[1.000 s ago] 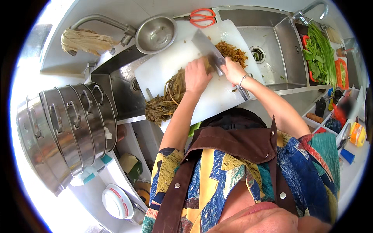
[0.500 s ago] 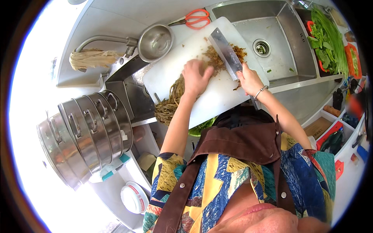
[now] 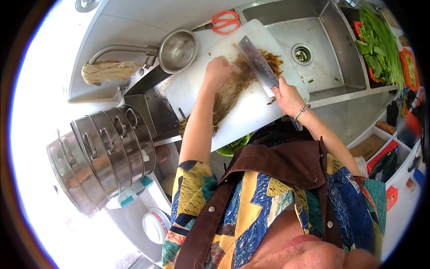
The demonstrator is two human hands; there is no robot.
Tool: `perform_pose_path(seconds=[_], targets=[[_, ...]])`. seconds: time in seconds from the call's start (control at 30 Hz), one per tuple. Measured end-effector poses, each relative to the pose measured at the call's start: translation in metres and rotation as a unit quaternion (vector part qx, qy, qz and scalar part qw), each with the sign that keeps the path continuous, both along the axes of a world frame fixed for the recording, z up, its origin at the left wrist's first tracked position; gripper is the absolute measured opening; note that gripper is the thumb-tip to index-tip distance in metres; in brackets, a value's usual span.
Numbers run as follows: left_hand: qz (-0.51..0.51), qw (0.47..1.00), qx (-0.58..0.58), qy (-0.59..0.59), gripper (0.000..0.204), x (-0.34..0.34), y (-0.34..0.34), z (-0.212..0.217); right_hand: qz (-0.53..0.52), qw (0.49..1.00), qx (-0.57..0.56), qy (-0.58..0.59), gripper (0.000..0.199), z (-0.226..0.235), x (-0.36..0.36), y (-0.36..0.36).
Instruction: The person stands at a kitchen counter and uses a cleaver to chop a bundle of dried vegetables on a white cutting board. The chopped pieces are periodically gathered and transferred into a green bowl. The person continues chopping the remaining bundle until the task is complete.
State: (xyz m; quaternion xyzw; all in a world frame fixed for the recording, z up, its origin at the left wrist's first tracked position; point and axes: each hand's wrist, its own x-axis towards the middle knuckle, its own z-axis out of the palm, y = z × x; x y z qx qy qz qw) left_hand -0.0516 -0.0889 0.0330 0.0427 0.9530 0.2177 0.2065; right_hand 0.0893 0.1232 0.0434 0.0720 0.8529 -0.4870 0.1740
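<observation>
My right hand [image 3: 289, 97] grips the handle of a cleaver [image 3: 258, 62], whose broad blade stands over chopped brown preserved greens [image 3: 272, 62] on a white cutting board [image 3: 251, 110]. Left of the blade, a long bundle of uncut preserved greens [image 3: 226, 99] stretches to the board's lower left edge, partly behind my left forearm. At the bundle's upper side my left hand [image 3: 219, 71] is curled into a loose fist, slightly blurred. Its fingertips are turned away, so whatever they hold is hidden.
The board bridges a steel sink [image 3: 307, 42]. Behind it are a steel bowl [image 3: 178, 51], orange-handled scissors [image 3: 225, 22] and a faucet [image 3: 118, 45] draped with a cloth [image 3: 109, 71]. Stacked steel pots [image 3: 105, 150] stand left; leafy green vegetables [image 3: 378, 56] lie right.
My left hand has moved up and slightly left, its fingers curling in. The uncut bundle is shifted up and right, toward the blade. The cleaver has moved slightly left.
</observation>
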Motion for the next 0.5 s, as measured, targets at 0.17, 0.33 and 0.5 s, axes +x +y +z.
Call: perform_pose_path(seconds=[0.17, 0.33, 0.5], targets=[[0.163, 0.953, 0.25, -0.044, 0.013, -0.002, -0.062, -0.015, 0.027, 1.0, 0.004, -0.007, 0.024, 0.007, -0.001, -0.007], [0.202, 0.915, 0.349, 0.011, 0.017, 0.022, -0.078, 0.01, 0.044, 0.999, 0.009, 0.005, 0.023, 0.016, 0.005, -0.009], [0.081, 0.948, 0.308, 0.024, 0.01, 0.067, -0.036, 0.042, 0.021, 1.0, 0.009, 0.02, 0.023, 0.017, 0.021, 0.0]])
